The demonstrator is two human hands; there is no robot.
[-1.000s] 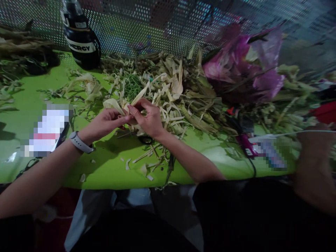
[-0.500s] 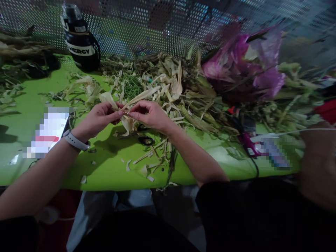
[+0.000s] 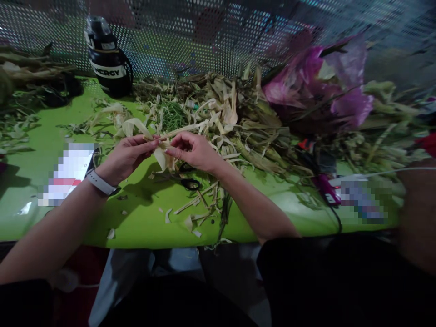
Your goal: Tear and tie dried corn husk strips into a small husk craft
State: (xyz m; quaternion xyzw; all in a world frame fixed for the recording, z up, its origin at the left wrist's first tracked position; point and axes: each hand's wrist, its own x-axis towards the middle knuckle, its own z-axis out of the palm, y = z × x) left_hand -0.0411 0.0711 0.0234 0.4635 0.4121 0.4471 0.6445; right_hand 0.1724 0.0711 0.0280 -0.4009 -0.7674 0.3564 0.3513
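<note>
Over the green table (image 3: 143, 222), my left hand (image 3: 129, 152) pinches a bundle of pale dried corn husk (image 3: 159, 158) between thumb and fingers. One husk strip curls up behind that hand and another hangs below. My right hand (image 3: 194, 152) is at the bundle's right side, its thumb and fingertips closed on the husk's edge; the exact grip is partly hidden. Beneath the right hand lie scissors with black handles (image 3: 190, 184), their blades covered. Cut husk scraps (image 3: 197, 220) are scattered in front.
Heaped dried husks (image 3: 259, 136) and green shreds (image 3: 173, 116) lie behind my hands. A black bottle (image 3: 111, 72) stands at the back left, a phone (image 3: 73, 170) on the left. A pink plastic bag (image 3: 296, 91), a magenta tool (image 3: 327, 190) with a cord, and another person's arm (image 3: 417, 204) are rightward.
The view has shifted slightly. My right fingertips have moved a little down and away from my left fingers along the husk, and the hanging husk piece has turned.
</note>
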